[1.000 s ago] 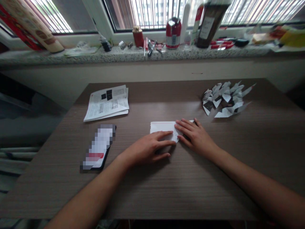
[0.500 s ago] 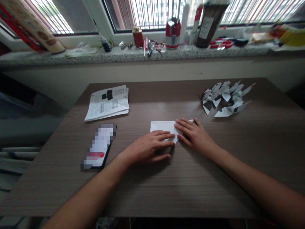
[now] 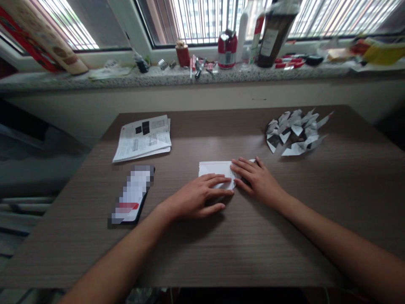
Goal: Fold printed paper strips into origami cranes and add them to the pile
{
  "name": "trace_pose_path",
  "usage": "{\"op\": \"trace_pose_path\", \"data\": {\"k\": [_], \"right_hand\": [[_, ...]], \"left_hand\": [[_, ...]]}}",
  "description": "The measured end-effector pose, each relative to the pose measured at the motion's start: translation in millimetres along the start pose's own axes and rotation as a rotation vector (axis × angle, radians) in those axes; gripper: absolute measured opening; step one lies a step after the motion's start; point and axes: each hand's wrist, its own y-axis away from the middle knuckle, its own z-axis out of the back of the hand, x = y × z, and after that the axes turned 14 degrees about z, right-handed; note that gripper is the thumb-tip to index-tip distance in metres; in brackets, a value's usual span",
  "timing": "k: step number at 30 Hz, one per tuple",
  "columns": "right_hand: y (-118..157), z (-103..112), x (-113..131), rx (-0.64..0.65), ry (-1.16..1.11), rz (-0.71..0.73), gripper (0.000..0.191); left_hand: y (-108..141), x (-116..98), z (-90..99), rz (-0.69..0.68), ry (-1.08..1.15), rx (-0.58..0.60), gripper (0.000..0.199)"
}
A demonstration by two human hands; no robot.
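Note:
A folded sheet of white paper (image 3: 215, 167) lies flat on the desk (image 3: 196, 257) in front of me. Across its lower part rests my left hand (image 3: 202, 192), fingers stretched out and pointing right, the thumb apart and lower down. My right hand (image 3: 255, 177) lies on the paper's right end with its fingers extended and slightly spread. The fingertips of both hands come close together near the paper's lower right corner. Both hands hide much of the sheet, so its full folded shape does not show.
Printed sheets (image 3: 144, 137) are stacked at the back left, with a phone (image 3: 133, 194) below them. At the back right sits a cluster of folded paper pieces (image 3: 295, 131). The granite windowsill (image 3: 117, 80) holds a red can (image 3: 227, 48), a dark bottle (image 3: 274, 38) and other small items.
Both hands stay on the paper with hardly any movement; the left fingers shift slightly. The whole view has tilted a little.

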Motion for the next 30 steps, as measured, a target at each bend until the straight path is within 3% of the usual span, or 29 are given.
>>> {"op": "trace_pose_path", "data": {"k": [8,30], "right_hand": [[0,0,-1,-0.002,-0.009,0.003,0.044],[2,4,1,-0.019,-0.01,0.035,0.041]], "left_hand": [[-5,2,-4.5,0.024,-0.056,-0.03,0.062],[-6,-3,-12.2,0.059,-0.132,-0.046,0.066]]}}
